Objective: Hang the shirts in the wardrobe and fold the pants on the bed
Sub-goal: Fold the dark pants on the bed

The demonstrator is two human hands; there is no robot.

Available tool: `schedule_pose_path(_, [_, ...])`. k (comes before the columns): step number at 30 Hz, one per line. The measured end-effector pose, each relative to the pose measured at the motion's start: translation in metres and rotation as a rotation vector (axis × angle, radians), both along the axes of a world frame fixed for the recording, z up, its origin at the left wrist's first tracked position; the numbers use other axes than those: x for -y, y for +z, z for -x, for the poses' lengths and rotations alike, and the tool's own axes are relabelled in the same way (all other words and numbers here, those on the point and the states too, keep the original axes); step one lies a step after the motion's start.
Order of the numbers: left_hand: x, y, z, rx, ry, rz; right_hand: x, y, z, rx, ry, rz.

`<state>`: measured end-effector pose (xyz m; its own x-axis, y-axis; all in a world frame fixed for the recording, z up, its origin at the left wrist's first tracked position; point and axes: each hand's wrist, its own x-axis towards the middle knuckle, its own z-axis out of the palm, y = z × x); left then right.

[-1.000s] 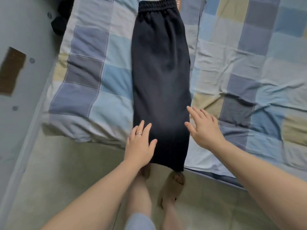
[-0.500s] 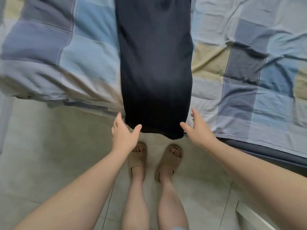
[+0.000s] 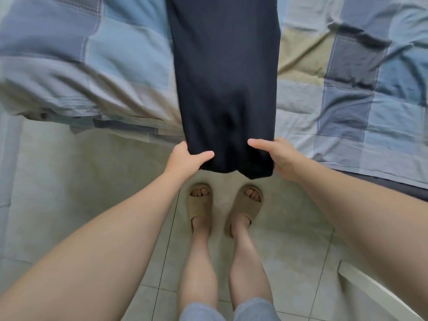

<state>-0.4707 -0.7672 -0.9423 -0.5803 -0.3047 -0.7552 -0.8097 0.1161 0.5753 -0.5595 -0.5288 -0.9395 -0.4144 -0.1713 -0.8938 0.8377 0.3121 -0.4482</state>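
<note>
I stand at the edge of the bed [image 3: 347, 126], looking down at a pair of dark navy pants [image 3: 227, 84] laid lengthwise across the patchwork duvet cover [image 3: 97, 66] of blue, grey and pale yellow squares. The pants run away from me out of the top of the view, so the waistband is not visible. Their hem end hangs past the mattress edge, over the floor.

My left hand [image 3: 185, 159] grips the left corner of that hem: the thumb lies flat across the top of the cloth and the fingers are tucked beneath it, hidden. My right hand [image 3: 281, 158] grips the right corner the same way, thumb on top pointing inward, fingers curled under the fabric. The two thumbs point toward each other, with a stretch of dark cloth between them. Below my hands the hem shows two layers, the right one reaching a little lower.

Under the hem my feet stand on pale floor tiles [image 3: 92, 193], in a left tan slide sandal [image 3: 200, 206] and a right one [image 3: 245, 208], both apart from the cloth. A white-edged object [image 3: 370, 288] sits at the lower right; I cannot tell what it is.
</note>
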Motion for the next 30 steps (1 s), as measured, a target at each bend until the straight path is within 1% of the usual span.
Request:
schedule_pose_path(3, [-0.005,0.02,-0.023,0.089,-0.011,-0.091,-0.005,0.02,-0.022,0.073,0.033,0.016])
schedule_pose_path(6, [-0.006,0.046,-0.042,0.134,0.024,-0.174,-0.006,0.042,-0.043,0.068,0.046,0.02])
schedule_pose_path(10, [0.002,0.089,-0.059,0.182,0.032,-0.197,-0.008,0.084,-0.065,0.069,0.066,-0.04])
schedule_pose_path(13, [0.008,0.13,-0.067,0.173,0.069,-0.211,-0.007,0.126,-0.082,0.08,0.097,-0.064])
schedule_pose_path(19, [0.02,0.217,-0.082,0.171,0.109,-0.187,0.007,0.219,-0.116,0.037,0.045,-0.048])
schedule_pose_path(22, [0.026,0.25,-0.096,0.155,0.096,-0.206,0.016,0.256,-0.133,0.061,0.0,-0.021])
schedule_pose_path(27, [0.028,0.289,-0.129,0.212,0.126,-0.267,0.018,0.297,-0.161,0.122,-0.032,0.035])
schedule_pose_path(30, [0.022,0.3,-0.15,0.186,0.146,-0.281,0.015,0.311,-0.18,0.123,-0.136,0.066])
